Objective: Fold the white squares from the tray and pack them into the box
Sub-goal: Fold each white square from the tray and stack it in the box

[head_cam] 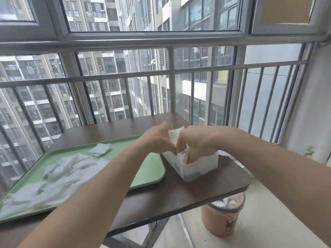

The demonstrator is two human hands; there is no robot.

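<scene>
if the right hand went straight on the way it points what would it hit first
Most likely the folded white squares inside the white box: the right hand points down into them, though depth is unclear.

Bare left hand (157, 140), right hand (198, 143); left forearm (100, 185), right forearm (268, 163) bare to frame edge.

Loose white cloth squares (71, 167) lie on the flat green plastic tray (152, 167), at the left of the dark wooden table (161, 197). The white plastic box (197, 167) stands just right of the tray.
</scene>
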